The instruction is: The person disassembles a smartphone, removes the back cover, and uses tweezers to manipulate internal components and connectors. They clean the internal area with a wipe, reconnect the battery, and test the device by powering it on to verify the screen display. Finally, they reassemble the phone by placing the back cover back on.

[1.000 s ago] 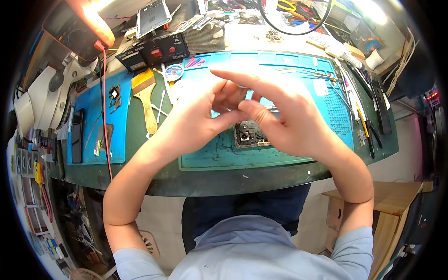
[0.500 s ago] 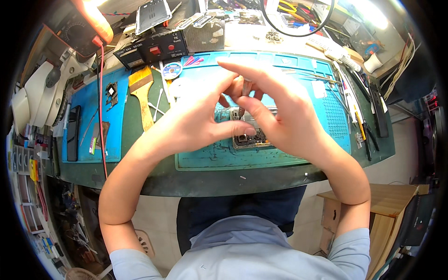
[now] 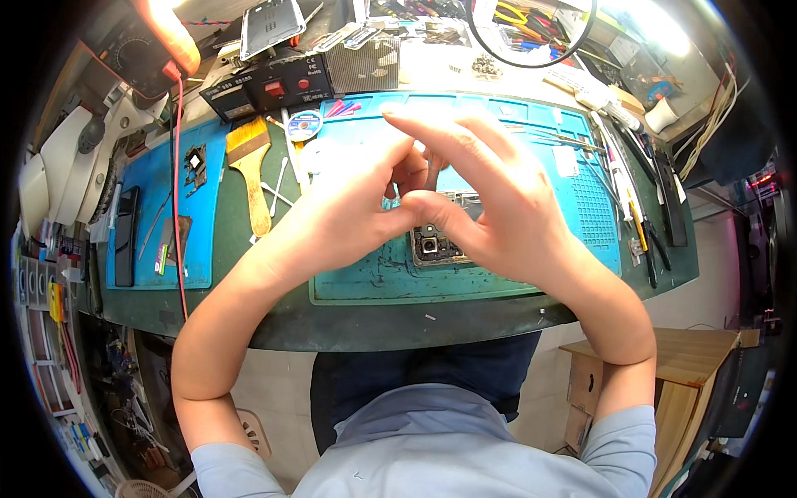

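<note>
My left hand (image 3: 349, 195) and my right hand (image 3: 506, 199) meet above the middle of the blue work mat (image 3: 357, 286), their thumbs close together. A slim brownish-grey rod (image 3: 432, 172) stands roughly upright between them, gripped by my right hand; its lower end is hidden. The fingers of my left hand are curled inward beside the rod, and what they hold is hidden. Under the hands lies an opened phone (image 3: 440, 257), its inner parts and round camera lens bare. My right hand covers part of the phone.
Left lie a wide paintbrush (image 3: 251, 170), cotton swabs (image 3: 279, 184), a solder reel (image 3: 305, 125) and a smaller blue mat (image 3: 199, 249) with a dark phone (image 3: 129, 236). Tweezers (image 3: 573, 139) and pliers (image 3: 656, 245) lie right. A black power unit (image 3: 270, 87) stands behind; a red cable (image 3: 179, 199) hangs left.
My left thumb has drawn back from over the phone and up toward my right thumb, uncovering the camera lens. The rod has shifted slightly. Both forearms stay nearly in place.
</note>
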A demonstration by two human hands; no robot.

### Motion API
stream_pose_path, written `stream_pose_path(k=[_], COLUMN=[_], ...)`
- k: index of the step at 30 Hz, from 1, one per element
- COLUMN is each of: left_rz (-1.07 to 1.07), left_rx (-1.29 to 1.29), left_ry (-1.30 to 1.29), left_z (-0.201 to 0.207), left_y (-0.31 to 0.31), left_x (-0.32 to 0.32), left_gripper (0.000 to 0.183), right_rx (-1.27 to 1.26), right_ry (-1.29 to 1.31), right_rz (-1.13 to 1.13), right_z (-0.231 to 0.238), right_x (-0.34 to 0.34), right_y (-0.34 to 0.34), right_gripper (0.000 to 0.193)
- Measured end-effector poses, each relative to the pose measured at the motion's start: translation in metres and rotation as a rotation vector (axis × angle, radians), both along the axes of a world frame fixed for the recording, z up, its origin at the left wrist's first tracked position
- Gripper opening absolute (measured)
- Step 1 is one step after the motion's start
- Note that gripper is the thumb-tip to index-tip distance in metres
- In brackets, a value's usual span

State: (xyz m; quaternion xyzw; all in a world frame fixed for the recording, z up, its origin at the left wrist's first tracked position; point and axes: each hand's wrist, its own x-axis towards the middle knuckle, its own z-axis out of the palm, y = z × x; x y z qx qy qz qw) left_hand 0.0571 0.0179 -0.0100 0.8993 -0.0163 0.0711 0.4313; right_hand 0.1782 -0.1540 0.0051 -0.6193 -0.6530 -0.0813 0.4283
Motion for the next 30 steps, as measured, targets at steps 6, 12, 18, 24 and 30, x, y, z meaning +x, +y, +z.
stream_pose_path(k=[6, 12, 18, 24, 30], left_rz=[0.019, 0.017, 0.022, -0.055, -0.075], left_rx=[-0.284, -0.073, -0.033, 0.099, 0.017], left_ry=[-0.094, 0.077, 0.167, -0.01, 0.103], left_z=[0.001, 0.017, 0.018, 0.001, 0.009], left_y=[-0.008, -0.003, 0.004, 0.004, 0.003], left_x=[-0.002, -0.005, -0.013, -0.018, -0.019], left_gripper=[0.037, 0.041, 0.026, 0.017, 0.015], right_rx=[-0.094, -0.071, -0.053, -0.082, -0.078], right_ry=[0.197, 0.092, 0.131, 0.175, 0.14], right_rz=[0.039, 0.009, 0.046, 0.038, 0.039], right_z=[0.002, 0.0, 0.002, 0.001, -0.003], right_x=[-0.001, 0.0, 0.0, -0.002, -0.004], right_y=[-0.005, -0.005, -0.008, -0.009, -0.008], right_gripper=[0.062, 0.062, 0.056, 0.055, 0.055])
